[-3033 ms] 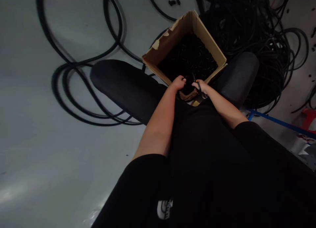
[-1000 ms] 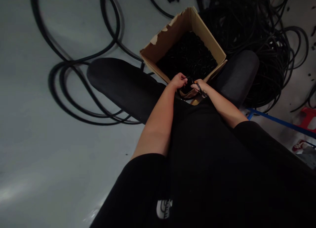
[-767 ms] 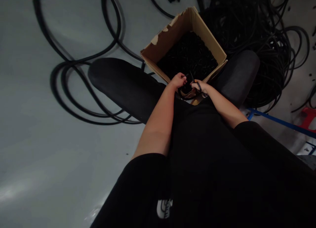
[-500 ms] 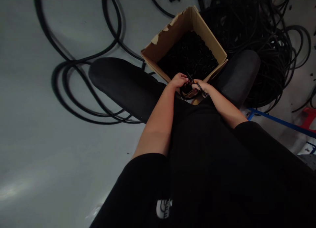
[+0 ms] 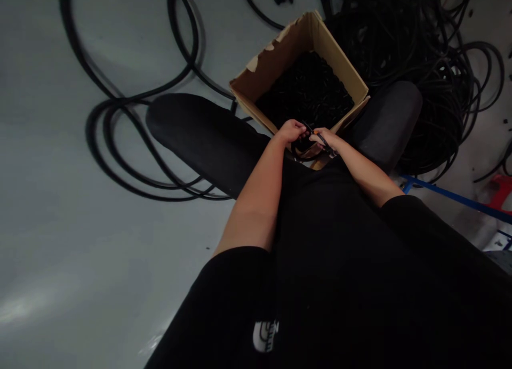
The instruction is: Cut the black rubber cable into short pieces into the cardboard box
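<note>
And there it is: the gap between my hands has just narrowed. Under a second ago the slim dark hand tool with a touch of orange (image 5: 316, 133) points up, clear of my left fingertips; now it slants across right beside them. Its grip looks more squeezed too, less spread than it is a moment earlier. So the work is gathered at one spot, tool against piece, though I can't tell whether the tips bite on anything.

Fingers, then. My left hand (image 5: 291, 130) has thumb and forefinger drawn together, pinching what I take to be the end of a thin black rubbery hose (image 5: 301, 159), which loops below the hands. The end itself is too dark to make out. My right hand (image 5: 325, 136) is curled round the tool, fingers folded in; exactly how tightly, I can't see.

All of this sits over the near corner of the open brown cardboard box (image 5: 337, 51) with its torn rim, between my knees. Inside lie short black cut-looking pieces (image 5: 310, 89), the same spread as before. Thick black hose coils (image 5: 114, 101) rest on the grey floor to my left, and a big black tangle (image 5: 372, 38) rises beyond my right knee.
</note>
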A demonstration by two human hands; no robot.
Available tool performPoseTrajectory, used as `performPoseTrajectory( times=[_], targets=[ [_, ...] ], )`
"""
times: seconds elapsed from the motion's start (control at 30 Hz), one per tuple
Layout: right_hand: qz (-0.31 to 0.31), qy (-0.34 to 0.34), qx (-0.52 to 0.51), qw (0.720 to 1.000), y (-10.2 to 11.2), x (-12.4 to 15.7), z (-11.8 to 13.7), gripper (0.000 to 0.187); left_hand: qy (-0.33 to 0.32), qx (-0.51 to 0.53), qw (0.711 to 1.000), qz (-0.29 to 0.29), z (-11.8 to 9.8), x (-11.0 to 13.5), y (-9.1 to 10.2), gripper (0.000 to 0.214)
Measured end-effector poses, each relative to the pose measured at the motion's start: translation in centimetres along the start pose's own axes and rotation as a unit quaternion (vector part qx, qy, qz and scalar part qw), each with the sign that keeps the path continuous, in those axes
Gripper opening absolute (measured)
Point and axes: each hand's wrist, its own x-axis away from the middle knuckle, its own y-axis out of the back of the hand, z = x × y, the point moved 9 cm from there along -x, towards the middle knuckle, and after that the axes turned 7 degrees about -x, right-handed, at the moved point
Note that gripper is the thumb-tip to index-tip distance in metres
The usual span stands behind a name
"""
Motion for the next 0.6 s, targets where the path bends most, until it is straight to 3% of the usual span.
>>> performPoseTrajectory(
  times=[0.17, 0.33, 0.6],
  targets=[
    [-0.035, -0.004, -0.018, 0.999, 0.9, -0.6, -0.3, 0.037, 0.022, 0.032, 0.999, -0.033, 0.7, 0.2, 0.2, 0.021],
    [-0.040, 0.000, -0.014, 0.999, 1.6, -1.5, -1.0, 0.043, 0.044, 0.032, 0.998, -0.014, 1.3, 0.4, -0.4, 0.032],
    [-0.006, 0.002, -0.041, 0.999, 0.4, -1.5, -1.1, 0.025, 0.049, 0.016, 0.998, -0.024, 1.8, 0.0, -0.1, 0.037]
  ],
)
